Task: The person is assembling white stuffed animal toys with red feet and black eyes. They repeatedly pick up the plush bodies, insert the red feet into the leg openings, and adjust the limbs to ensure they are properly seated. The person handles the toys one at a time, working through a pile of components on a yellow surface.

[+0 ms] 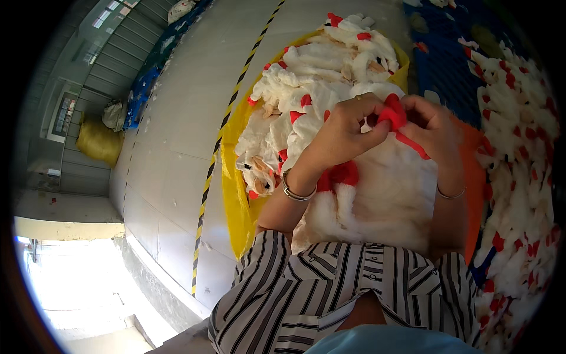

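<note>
Nearest my view is the wearer's striped shirt (330,277), with a pale fluffy plush piece (389,203) spread just in front of it. Red tips (344,173) cap two white stubs on its near left side. Above the plush piece, both bare hands meet at a small red cloth piece (394,113). The left hand (351,127) pinches it between thumb and fingers; the right hand (435,127) grips it from the other side, and a red strip (413,146) slants down below those fingers. I can't tell whether the red cloth piece is joined to the plush, since the fingers cover much of it.

I'd judge it light, soft and limp, hardly fragile, though apt to fold out of reach; I'd take it by opposite edges with the fingertips. The plush looks floppy too, so I'd grasp a thick fold rather than loose pile.

Beyond the hands, more white plush pieces (315,59) with red bits lie heaped on yellow sheeting (234,197). To the right spreads another red-and-white heap (522,159). Past striped tape (227,118) on the floor (165,147), a yellow sack (97,140) sits against the far wall.
</note>
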### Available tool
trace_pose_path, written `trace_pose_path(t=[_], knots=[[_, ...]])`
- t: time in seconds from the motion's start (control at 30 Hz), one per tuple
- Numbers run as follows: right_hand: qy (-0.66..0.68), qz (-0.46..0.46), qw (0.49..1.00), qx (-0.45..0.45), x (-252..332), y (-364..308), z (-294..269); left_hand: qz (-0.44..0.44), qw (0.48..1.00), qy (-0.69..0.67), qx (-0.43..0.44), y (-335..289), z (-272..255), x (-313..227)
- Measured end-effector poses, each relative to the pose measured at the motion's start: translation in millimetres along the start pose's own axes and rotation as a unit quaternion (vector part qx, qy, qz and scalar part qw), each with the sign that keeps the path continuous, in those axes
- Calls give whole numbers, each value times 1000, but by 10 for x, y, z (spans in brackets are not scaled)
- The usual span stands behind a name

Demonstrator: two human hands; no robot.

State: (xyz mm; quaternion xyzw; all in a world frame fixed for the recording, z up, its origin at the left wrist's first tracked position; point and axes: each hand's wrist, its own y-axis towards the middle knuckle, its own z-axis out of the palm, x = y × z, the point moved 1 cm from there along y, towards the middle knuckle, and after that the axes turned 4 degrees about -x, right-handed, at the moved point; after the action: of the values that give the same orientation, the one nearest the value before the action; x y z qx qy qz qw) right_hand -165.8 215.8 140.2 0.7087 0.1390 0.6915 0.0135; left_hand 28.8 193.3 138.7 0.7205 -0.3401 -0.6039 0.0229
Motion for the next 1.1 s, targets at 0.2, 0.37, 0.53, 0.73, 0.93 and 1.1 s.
trace_pose_path(t=[0.2, 0.37, 0.53, 0.73, 0.93, 1.1], knots=[[-71, -47, 992, -91, -21, -52, -321, -27, 997, 16, -66, -35, -277, 83], [-110, -44, 992, 40, 129, -90, 36, 31, 996, 68, -44, 34, 9, -99], [-111, -45, 980, -158, -154, -120, -690, -16, 930, -73, -359, -64, -912, 183], [-257, -33, 951, -166, -122, -72, -1126, 2, 864, -268, -425, -51, -934, -152], [-296, -151, 937, 111, -28, 85, 324, 30, 927, -312, -204, 121, -138, -601], [-150, 189, 963, 117, -138, 239, 95, -15, 923, -351, -160, 277, -28, -310]])
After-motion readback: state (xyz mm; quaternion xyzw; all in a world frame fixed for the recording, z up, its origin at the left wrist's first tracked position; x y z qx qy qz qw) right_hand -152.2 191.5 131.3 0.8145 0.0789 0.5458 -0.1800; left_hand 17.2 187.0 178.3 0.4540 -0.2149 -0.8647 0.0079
